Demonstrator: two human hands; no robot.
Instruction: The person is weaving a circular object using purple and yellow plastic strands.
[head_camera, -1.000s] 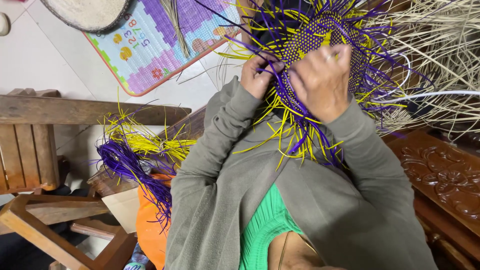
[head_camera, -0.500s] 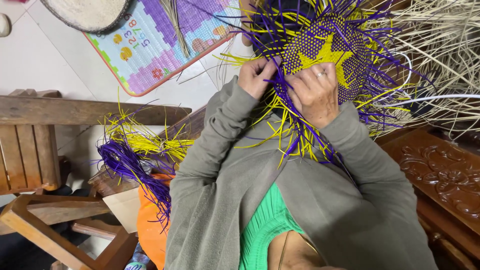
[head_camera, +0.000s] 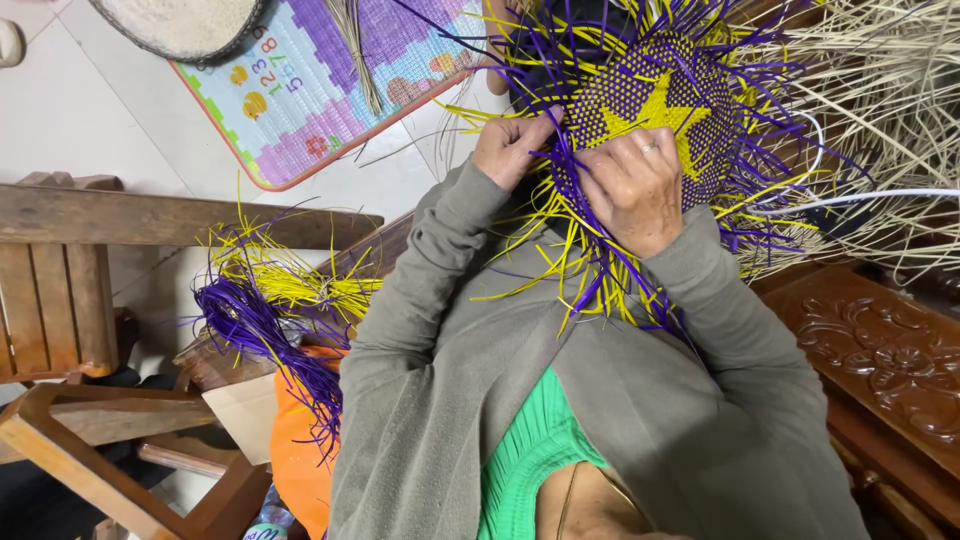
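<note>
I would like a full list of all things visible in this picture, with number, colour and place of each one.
round woven piece of purple and yellow strips: one, purple with a yellow star shape, top centre, loose ends sticking out all around
bundle of loose purple and yellow strips: one, left of centre, on a wooden bench
brown wooden bench: one, left edge
foam play mat: one, purple, blue and green with a red border, top left on the floor
pale straw fibres: many, top right
carved dark wooden panel: one, right
orange object: one, bottom left
left hand: pinching strips at the piece's left edge
right hand: wearing a ring, pressed flat on the piece
</note>
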